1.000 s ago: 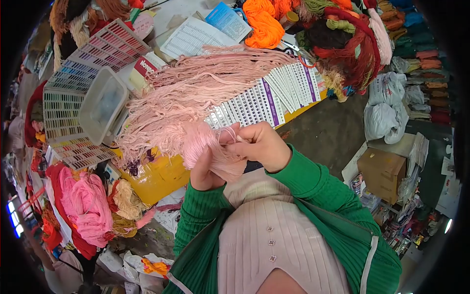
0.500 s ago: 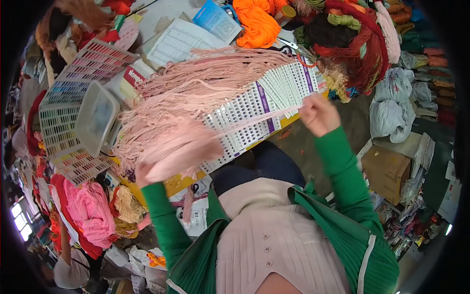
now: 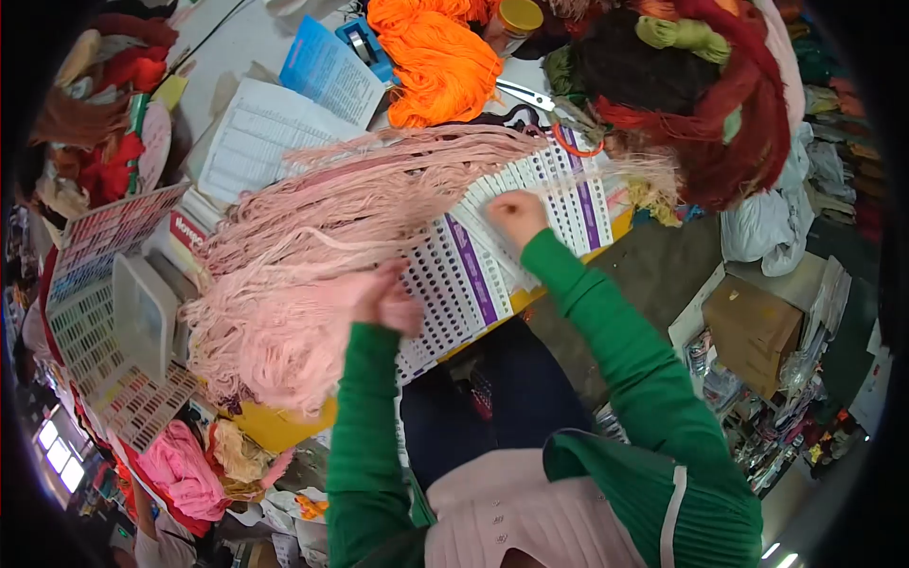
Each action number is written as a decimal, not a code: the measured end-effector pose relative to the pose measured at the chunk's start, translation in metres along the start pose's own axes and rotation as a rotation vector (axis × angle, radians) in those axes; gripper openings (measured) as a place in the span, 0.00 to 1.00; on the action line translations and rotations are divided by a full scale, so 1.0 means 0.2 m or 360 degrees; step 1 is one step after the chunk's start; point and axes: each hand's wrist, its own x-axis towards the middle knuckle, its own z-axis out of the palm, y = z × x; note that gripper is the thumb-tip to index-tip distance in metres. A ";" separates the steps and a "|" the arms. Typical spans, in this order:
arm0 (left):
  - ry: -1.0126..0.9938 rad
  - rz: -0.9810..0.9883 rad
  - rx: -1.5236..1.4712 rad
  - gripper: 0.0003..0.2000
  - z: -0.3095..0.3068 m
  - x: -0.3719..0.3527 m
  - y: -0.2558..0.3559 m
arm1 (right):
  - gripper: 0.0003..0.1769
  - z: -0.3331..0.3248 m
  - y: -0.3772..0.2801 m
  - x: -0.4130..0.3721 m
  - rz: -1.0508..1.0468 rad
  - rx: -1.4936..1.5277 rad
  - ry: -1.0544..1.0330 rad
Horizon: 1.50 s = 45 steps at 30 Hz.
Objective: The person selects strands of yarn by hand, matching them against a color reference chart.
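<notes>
Pale pink yarn strands [image 3: 331,189] lie spread over the table, their right ends on white punched cards [image 3: 440,275] with purple bands. My left hand [image 3: 388,301], blurred, is closed at the right edge of a light pink yarn bundle [image 3: 294,331]; what its fingers hold is hidden. Over the cards, my right hand [image 3: 518,218] is closed, its fingers curled, with something pale and blurred beneath it that I cannot make out. Blurred pale strands [image 3: 644,170] stretch across the right end of the cards.
Orange yarn [image 3: 431,62], scissors [image 3: 525,95] and a lidded jar [image 3: 516,24] are at the back. Dark red yarn [image 3: 739,114] is piled at right. A plastic basket [image 3: 85,322] and a clear tub [image 3: 144,312] stand at left. Part of another person [image 3: 161,540] shows lower left.
My left hand has moved right and the pink bundle now lies on the table. My right hand has moved left over the cards; the strand stretched between the hands is gone. The view has shifted.
</notes>
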 end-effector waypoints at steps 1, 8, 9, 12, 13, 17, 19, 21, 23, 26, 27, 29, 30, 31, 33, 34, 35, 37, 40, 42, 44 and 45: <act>-0.0196 -0.0083 0.0092 0.14 -0.11 0.17 -0.04 | 0.02 0.08 0.02 0.01 -0.0060 -0.0096 0.0061; 0.0948 0.0726 0.1411 0.17 -0.18 0.75 -0.39 | 0.08 0.19 0.12 0.03 -0.0645 -0.0542 0.0061; 0.0907 0.0990 0.1829 0.14 -0.21 0.74 -0.39 | 0.08 0.18 0.12 0.03 -0.0633 -0.0542 0.0052; 0.0878 0.1980 0.3170 0.07 -0.18 0.62 -0.30 | 0.09 0.13 0.11 0.04 -0.0518 -0.0439 0.0133; 0.0805 0.1588 0.3061 0.08 -0.18 0.59 -0.28 | 0.10 0.14 0.11 0.03 -0.0679 -0.0459 0.0057; 0.0723 0.1259 0.2890 0.06 -0.15 0.57 -0.21 | 0.25 0.18 0.08 -0.06 -0.0839 -0.0620 -0.0312; 0.0750 0.0918 0.2246 0.05 -0.05 0.57 -0.18 | 0.30 0.17 0.08 -0.07 -0.0822 -0.0682 -0.0393; 0.0782 0.0654 0.1787 0.06 -0.02 0.60 -0.19 | 0.27 0.16 0.10 -0.08 -0.0795 -0.0500 -0.0396; 0.0783 0.0657 0.1726 0.06 -0.07 0.63 -0.22 | 0.25 0.16 0.13 -0.05 -0.0751 -0.0375 -0.0413; 0.0863 0.0746 0.1870 0.06 -0.09 0.66 -0.24 | 0.20 0.16 0.11 -0.04 -0.0713 -0.0245 -0.0339; 0.0890 0.0750 0.1982 0.06 -0.07 0.65 -0.23 | 0.20 0.16 0.11 -0.04 -0.0646 -0.0231 -0.0353; 0.0901 0.0789 0.1736 0.05 -0.04 0.60 -0.22 | 0.20 0.16 0.10 -0.04 -0.0573 -0.0218 -0.0361; 0.0881 0.0817 0.1380 0.04 0.02 0.55 -0.22 | 0.20 0.16 0.10 -0.04 -0.0580 -0.0250 -0.0368; 0.0938 0.0815 0.1024 0.04 0.00 0.52 -0.21 | 0.19 0.16 0.11 -0.04 -0.0584 -0.0280 -0.0373; 0.0830 0.0653 0.0843 0.04 -0.04 0.45 -0.19 | 0.19 0.16 0.11 -0.04 -0.0584 -0.0268 -0.0368; 0.0723 0.0499 0.0652 0.05 -0.06 0.43 -0.19 | 0.19 0.16 0.11 -0.04 -0.0590 -0.0259 -0.0372; 0.0755 0.0464 0.0754 0.05 -0.08 0.43 -0.20 | 0.19 0.16 0.11 -0.04 -0.0581 -0.0251 -0.0366; 0.0759 0.0513 0.0719 0.06 -0.06 0.45 -0.20 | 0.19 0.16 0.11 -0.04 -0.0616 -0.0279 -0.0372; 0.0747 0.0558 0.0496 0.05 0.00 0.48 -0.16 | 0.19 0.15 0.09 -0.04 -0.0519 -0.0154 -0.0334; 0.0817 0.0612 0.0735 0.04 0.03 0.49 -0.15 | 0.18 0.13 0.09 -0.04 -0.0510 -0.0158 -0.0370; 0.0812 0.0634 0.0939 0.04 -0.01 0.50 -0.16 | 0.18 0.13 0.09 -0.04 -0.0510 -0.0151 -0.0407; 0.0850 0.0669 0.0965 0.04 0.00 0.50 -0.17 | 0.18 0.12 0.09 -0.04 -0.0485 -0.0120 -0.0423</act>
